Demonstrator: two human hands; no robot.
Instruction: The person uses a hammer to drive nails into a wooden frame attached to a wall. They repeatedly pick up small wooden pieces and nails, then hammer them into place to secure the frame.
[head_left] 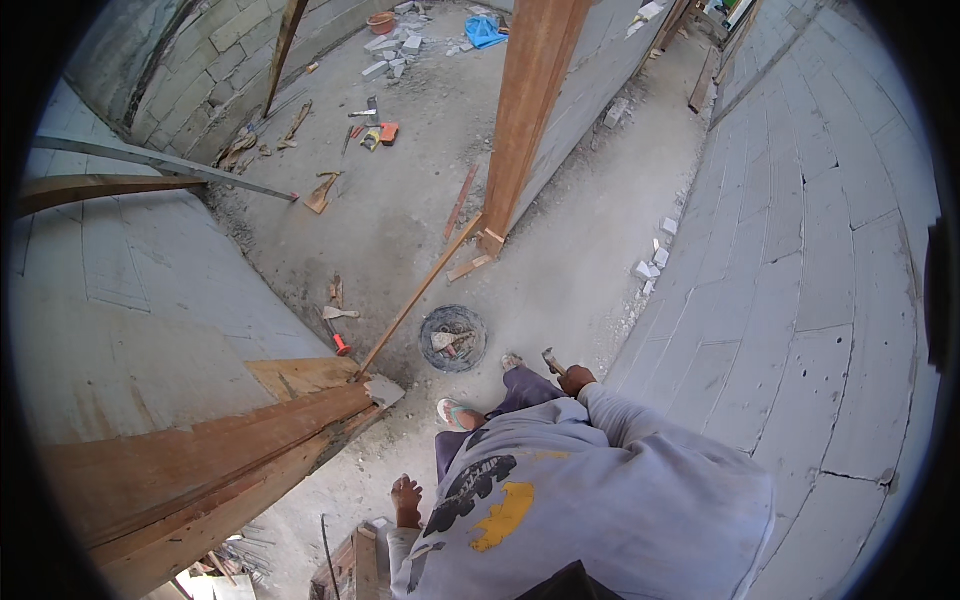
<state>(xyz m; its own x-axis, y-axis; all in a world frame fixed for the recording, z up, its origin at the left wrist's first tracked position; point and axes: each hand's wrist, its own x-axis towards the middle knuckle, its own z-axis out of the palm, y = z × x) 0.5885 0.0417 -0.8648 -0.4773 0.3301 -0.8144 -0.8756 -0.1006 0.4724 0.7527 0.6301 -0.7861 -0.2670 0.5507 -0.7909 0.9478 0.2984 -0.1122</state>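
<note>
My right hand is closed round the handle of a hammer, whose head points forward beside my knee. My left hand hangs low at my left side with its fingers apart and nothing in them. On the floor in front of my feet stands a round black bucket with a trowel and other debris in it. A thin wooden strip runs slantwise across the bottom of the doorway, between the left frame post and the far wooden post.
Block walls rise at right and left. A red-handled tool lies beside the left wall. Farther off are a hand saw, a red item, broken blocks and a blue bag. Block pieces line the right wall.
</note>
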